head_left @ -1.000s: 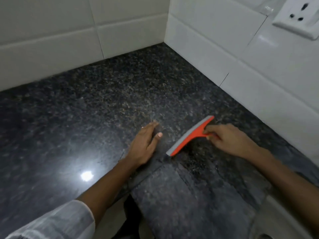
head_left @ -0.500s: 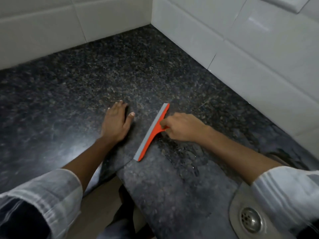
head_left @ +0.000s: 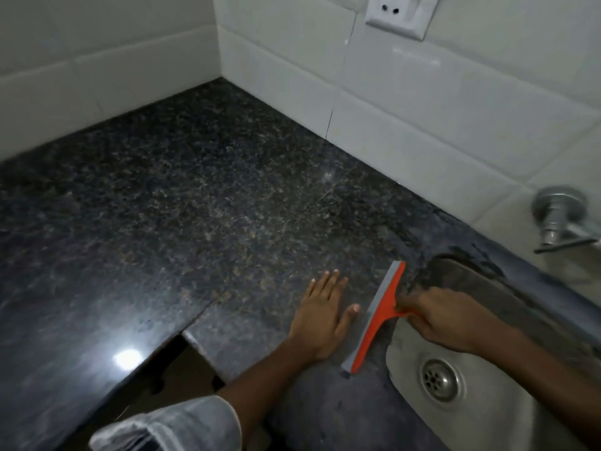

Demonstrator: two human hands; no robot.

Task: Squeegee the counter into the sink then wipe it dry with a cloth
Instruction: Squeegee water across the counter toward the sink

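The left hand [head_left: 320,315] is laid flat on the worktop [head_left: 201,222], palm down, fingers spread and pointing toward 12 o'clock, holding nothing. Its forearm is stretched in from 7 o'clock, with a rolled pale sleeve [head_left: 169,428] at the lower edge.

The right hand [head_left: 445,317] is closed around the handle of the squeegee [head_left: 377,317], knuckles up, with the forearm brought in from 4 o'clock and cut off at the right edge. The handle is almost wholly hidden inside the fist; only a short orange stub is seen where it meets the blade.

The squeegee is held at the worktop's edge by the sink [head_left: 481,415], just to the 3 o'clock side of the left hand. Its blade is run from about 1 o'clock to 7 o'clock, grey strip toward the left hand, orange back toward the sink. Whether the strip is pressed on the stone cannot be told.

The sink is cut off at the lower right; its drain [head_left: 439,379] is seen below the right wrist. A tap [head_left: 559,216] at 3 o'clock is partly out of view, and a wall socket [head_left: 398,14] at 12 o'clock is cropped by the top edge. The picture is slightly blurred.
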